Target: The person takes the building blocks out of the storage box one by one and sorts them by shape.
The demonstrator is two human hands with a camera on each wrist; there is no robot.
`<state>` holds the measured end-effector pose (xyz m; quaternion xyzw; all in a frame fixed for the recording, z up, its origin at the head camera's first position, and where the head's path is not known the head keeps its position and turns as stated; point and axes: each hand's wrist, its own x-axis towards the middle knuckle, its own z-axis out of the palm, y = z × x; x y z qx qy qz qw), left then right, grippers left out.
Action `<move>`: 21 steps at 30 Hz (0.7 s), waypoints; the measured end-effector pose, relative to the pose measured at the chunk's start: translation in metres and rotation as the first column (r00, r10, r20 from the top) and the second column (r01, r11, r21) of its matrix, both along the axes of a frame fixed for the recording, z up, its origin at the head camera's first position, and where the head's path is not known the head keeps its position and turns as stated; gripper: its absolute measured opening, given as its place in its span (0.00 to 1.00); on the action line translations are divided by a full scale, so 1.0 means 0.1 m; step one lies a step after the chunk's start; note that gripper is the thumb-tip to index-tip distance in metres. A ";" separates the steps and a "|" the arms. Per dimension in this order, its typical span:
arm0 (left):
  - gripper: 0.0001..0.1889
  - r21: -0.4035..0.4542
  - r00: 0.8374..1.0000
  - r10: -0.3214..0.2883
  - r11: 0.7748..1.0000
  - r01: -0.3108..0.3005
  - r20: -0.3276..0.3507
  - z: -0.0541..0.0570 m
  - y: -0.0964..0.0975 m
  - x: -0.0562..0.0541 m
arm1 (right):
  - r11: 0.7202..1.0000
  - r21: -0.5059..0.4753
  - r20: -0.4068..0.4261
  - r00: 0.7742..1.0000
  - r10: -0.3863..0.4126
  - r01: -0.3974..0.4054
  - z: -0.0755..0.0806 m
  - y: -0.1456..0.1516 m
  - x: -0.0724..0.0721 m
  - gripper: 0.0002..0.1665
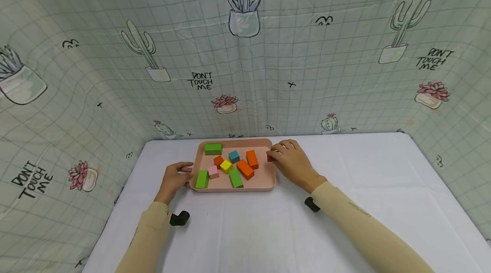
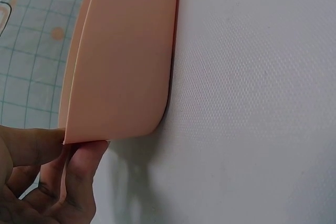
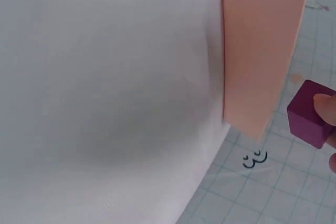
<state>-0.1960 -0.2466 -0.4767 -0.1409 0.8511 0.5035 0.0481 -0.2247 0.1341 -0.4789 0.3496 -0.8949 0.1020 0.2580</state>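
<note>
A pink tray (image 1: 261, 184) holds several coloured wooden blocks. My left hand (image 1: 174, 180) pinches the tray's left rim between thumb and fingers, which the left wrist view shows up close on the tray wall (image 2: 123, 61). Over the tray's right edge, my right hand (image 1: 294, 163) holds a purple cube (image 3: 308, 116) with its fingertips; in the head view the fingers mostly hide it. Inside the tray lie a yellow cube (image 1: 226, 166), a blue cube (image 1: 234, 156), a pink cube (image 1: 213, 172), a small orange cube (image 1: 218, 161), orange blocks (image 1: 245, 169) and green blocks (image 1: 213, 149).
The tray rests on a white-covered table (image 1: 245, 230), toward its back edge. Behind and to the sides hangs a checked cloth (image 1: 268, 60) with cactus drawings. A black wrist camera (image 1: 179, 218) sits on the left forearm, another black camera (image 1: 312, 204) on the right.
</note>
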 end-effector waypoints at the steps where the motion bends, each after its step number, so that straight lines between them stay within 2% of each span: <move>1: 0.21 0.000 1.000 -0.001 1.000 0.001 0.001 0.00 -0.01 0.00 | 1.000 -0.007 -0.007 1.000 -0.003 0.002 0.00 0.02 0.00 0.12; 8: 0.22 0.007 1.000 -0.008 1.000 0.008 0.001 0.00 -0.02 0.01 | 0.999 -0.014 -0.009 0.999 -0.052 0.052 -0.01 0.25 -0.01 0.13; 15: 0.21 0.008 1.000 -0.001 1.000 0.001 -0.003 0.00 0.00 0.00 | 0.995 -0.006 0.036 0.995 -0.097 0.097 -0.09 0.53 -0.06 0.15; 21: 0.21 0.009 1.000 0.004 1.000 -0.004 -0.004 -0.02 0.00 0.01 | 0.988 0.038 0.101 0.983 -0.151 0.148 -0.18 0.71 -0.15 0.15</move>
